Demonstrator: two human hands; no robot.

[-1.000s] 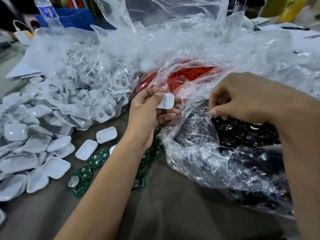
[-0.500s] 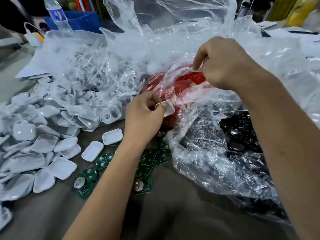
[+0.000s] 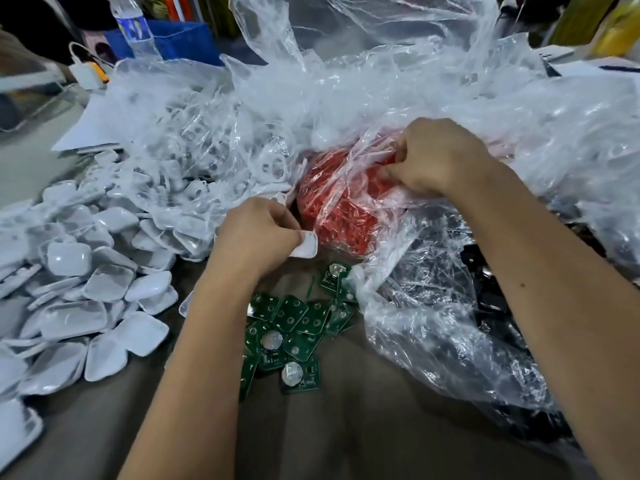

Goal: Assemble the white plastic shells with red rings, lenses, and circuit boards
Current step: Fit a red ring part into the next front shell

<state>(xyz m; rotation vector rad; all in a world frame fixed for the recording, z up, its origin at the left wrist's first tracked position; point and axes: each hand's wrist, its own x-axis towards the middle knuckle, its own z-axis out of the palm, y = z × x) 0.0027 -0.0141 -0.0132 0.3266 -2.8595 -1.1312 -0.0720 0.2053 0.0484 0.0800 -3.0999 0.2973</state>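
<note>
My left hand (image 3: 258, 233) grips a white plastic shell (image 3: 306, 244) at its edge, just left of a clear bag of red rings (image 3: 341, 209). My right hand (image 3: 434, 157) has its curled fingers down in the mouth of that bag among the red rings; what the fingertips hold is hidden by the plastic. A heap of white shells (image 3: 86, 278) covers the left of the table. Several green circuit boards (image 3: 294, 334) lie under my left forearm. Black lenses (image 3: 485, 271) show through a clear bag at the right.
Crumpled clear plastic bags (image 3: 381, 81) pile up across the back and right. A water bottle (image 3: 133, 26), a blue bin (image 3: 180, 39) and a white charger (image 3: 86, 74) stand at the far left. The brown tabletop (image 3: 346, 427) is in front.
My right hand went from the lens bag up and left to the red ring bag and dug its fingers in. My left hand with the shell lowered slightly toward the bag.
</note>
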